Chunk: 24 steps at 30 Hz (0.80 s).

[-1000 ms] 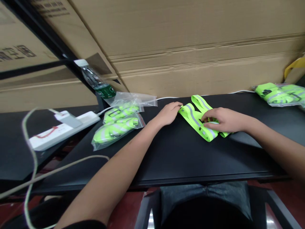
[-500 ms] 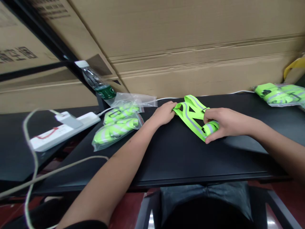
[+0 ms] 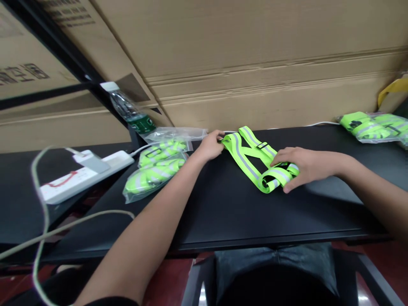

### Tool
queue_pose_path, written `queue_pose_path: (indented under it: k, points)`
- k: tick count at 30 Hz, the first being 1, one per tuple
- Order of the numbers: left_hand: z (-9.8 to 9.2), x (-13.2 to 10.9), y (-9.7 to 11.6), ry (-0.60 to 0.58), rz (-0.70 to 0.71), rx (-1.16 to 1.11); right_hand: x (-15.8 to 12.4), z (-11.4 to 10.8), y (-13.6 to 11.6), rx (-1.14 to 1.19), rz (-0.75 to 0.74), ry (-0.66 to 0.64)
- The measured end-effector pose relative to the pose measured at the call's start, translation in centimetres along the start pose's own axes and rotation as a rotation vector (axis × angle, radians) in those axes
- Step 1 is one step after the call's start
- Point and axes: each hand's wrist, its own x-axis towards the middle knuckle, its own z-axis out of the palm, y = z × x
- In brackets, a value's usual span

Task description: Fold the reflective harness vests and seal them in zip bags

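A neon yellow-green reflective safety vest [image 3: 245, 159] with grey reflective stripes and a small black buckle lies flattened on the black table [image 3: 223, 212]. My left hand [image 3: 208, 145] pinches the strap end at the vest's far left corner. My right hand [image 3: 306, 168] rests over the folded loop at the near right end, fingers curled on the straps. Two bagged vests [image 3: 156, 170] lie to the left of my left hand, and more bagged vests [image 3: 366, 126] lie at the far right.
A white power strip [image 3: 86, 176] with a plug and cables sits at the left, beside a water bottle [image 3: 129, 108] lying against large cardboard boxes [image 3: 255, 63]. A yellow object [image 3: 393, 89] stands at the far right. My lap is below the table's near edge.
My left hand has moved left, drawing the vest's strap end with it. The vest now lies longer and flatter, and the right hand has shifted slightly right.
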Motion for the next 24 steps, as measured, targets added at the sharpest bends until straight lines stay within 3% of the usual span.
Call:
queue_pose_path:
  k: [3, 5, 7, 8, 10, 12, 18, 24]
  points:
    - [-0.2, -0.7, 1.0, 0.031, -0.040, -0.067, 0.6, 1.2, 0.1, -0.089, 0.129, 0.054]
    - [0.0, -1.6, 2.4, 0.132, -0.037, -0.062, 1.2, 2.2, -0.2, -0.208, 0.241, 0.147]
    - [0.5, -2.8, 4.1, 0.197, 0.096, -0.021, 1.9, 3.1, -0.6, -0.352, 0.319, 0.259]
    - [0.8, -3.5, 5.0, 0.165, 0.222, -0.007, 2.2, 3.6, -0.7, -0.417, 0.337, 0.313]
    - [1.4, -4.7, 6.6, -0.007, 0.445, 0.016, 2.6, 4.2, -0.9, -0.513, 0.321, 0.389]
    - [1.8, -5.5, 7.5, -0.186, 0.505, 0.071, 2.6, 4.4, -0.7, -0.534, 0.260, 0.405]
    - [1.7, -5.4, 7.2, -0.431, 0.428, 0.118, 1.2, 1.7, 0.8, -0.079, 0.046, 0.218]
    - [1.0, -6.1, 8.2, -0.469, 0.319, 0.183, 0.3, -0.6, 1.8, 0.046, 0.237, -0.025]
